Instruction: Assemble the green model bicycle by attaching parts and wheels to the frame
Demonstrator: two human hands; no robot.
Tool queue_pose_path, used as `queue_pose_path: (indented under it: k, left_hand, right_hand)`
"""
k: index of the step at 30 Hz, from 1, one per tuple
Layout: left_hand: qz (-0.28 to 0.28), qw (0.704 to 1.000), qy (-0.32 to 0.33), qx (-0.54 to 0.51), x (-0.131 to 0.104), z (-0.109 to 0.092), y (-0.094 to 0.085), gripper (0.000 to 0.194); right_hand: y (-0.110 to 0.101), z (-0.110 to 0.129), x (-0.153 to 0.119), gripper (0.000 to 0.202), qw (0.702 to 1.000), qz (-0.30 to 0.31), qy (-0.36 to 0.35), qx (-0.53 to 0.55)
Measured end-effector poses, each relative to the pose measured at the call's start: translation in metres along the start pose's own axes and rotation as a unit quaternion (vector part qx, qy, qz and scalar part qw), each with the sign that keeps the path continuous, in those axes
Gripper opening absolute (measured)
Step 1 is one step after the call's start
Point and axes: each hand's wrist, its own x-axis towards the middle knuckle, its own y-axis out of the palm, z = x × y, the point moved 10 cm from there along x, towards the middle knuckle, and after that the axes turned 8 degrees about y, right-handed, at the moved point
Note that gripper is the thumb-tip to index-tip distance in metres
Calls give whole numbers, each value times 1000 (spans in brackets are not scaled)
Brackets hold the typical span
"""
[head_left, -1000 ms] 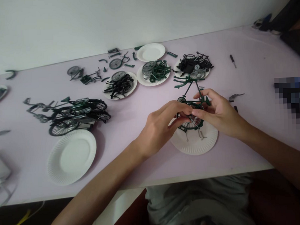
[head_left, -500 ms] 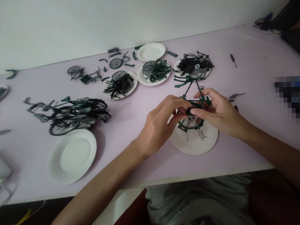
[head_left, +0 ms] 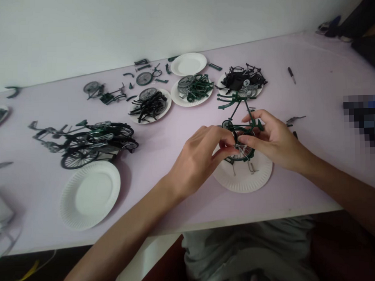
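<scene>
A small green model bicycle (head_left: 240, 126) with one spoked wheel (head_left: 243, 153) is held between my two hands over a white paper plate (head_left: 259, 181). My left hand (head_left: 200, 160) is closed, its thumb and fingertips pinching at the wheel's hub; any small part there is hidden. From the other side, my right hand (head_left: 275, 141) grips the frame and wheel, thumb across the spokes. Thin metal pieces (head_left: 252, 167) lie on the plate below the wheel.
To the left stand model bicycles (head_left: 95, 139) beside a bare paper plate (head_left: 97, 197). Plates of black parts (head_left: 149, 105), green parts (head_left: 196, 89) and more black parts (head_left: 243, 81) line the back, with loose parts around. A screwdriver (head_left: 292, 75) lies at the right.
My left hand has shifted slightly down, its fingertips now lower and tighter at the wheel's hub. My right hand and the bicycle stay almost in place.
</scene>
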Motion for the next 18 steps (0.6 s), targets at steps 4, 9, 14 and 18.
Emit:
queue_pose_path:
  k: [4,9,14,18]
  left_hand:
    - [14,1000,11,6,-2,-2,4,20]
    - [26,997,-46,-49,-4,9,8,22]
    - [15,996,-55,-73,-1,9,6,22]
    - [11,995,-53,-79,-1,7,6,32]
  right_hand:
    - [-1,-1,0,47,1000,-4,-3,-8]
    - [-1,0,-1,46,1000,2,-10,-11]
    - [-1,2,-1,43,1000,2,-12,-14]
    - [0,3,-2,42,1000,6,-17,-6]
